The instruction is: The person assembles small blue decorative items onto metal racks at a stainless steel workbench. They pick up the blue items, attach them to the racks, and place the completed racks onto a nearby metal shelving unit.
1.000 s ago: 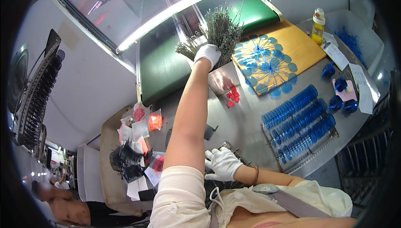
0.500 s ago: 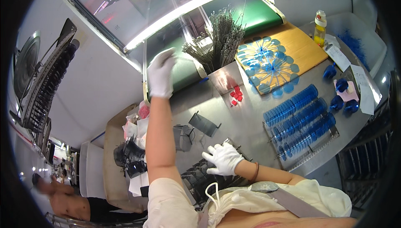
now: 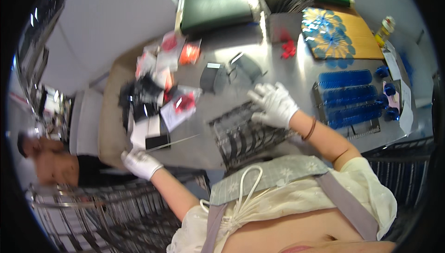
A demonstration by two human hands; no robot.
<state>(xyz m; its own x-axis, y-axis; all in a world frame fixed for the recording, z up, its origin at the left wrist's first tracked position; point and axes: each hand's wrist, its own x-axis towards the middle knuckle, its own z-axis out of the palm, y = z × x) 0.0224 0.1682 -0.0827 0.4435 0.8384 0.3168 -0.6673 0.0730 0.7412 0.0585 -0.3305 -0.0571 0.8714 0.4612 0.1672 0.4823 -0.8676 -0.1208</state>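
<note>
My left hand (image 3: 141, 164), in a white glove, is at the left front edge of the metal table, its fingers closed on one end of a thin metal wire (image 3: 178, 140). The wire points right, past the papers and a small black box (image 3: 158, 141). My right hand (image 3: 276, 106), gloved too, has its fingers spread over the far right part of a black rack (image 3: 238, 135) holding dark curved pieces. Beyond that rack lie two dark tinted plates (image 3: 248, 67) with thin tabs.
A blue-filled rack (image 3: 350, 98) stands to the right. Behind are red bits (image 3: 288, 49), a metal box (image 3: 284, 27) of wires and a yellow board (image 3: 359, 35) with blue discs. Bags and papers (image 3: 176, 114) cover the left. Wire racks (image 3: 111, 206) and a person (image 3: 55, 160) are beyond.
My left hand has come down from beside the green belt to the table's left front edge, now with a wire. My right hand stays at the black rack. The view has tilted.
</note>
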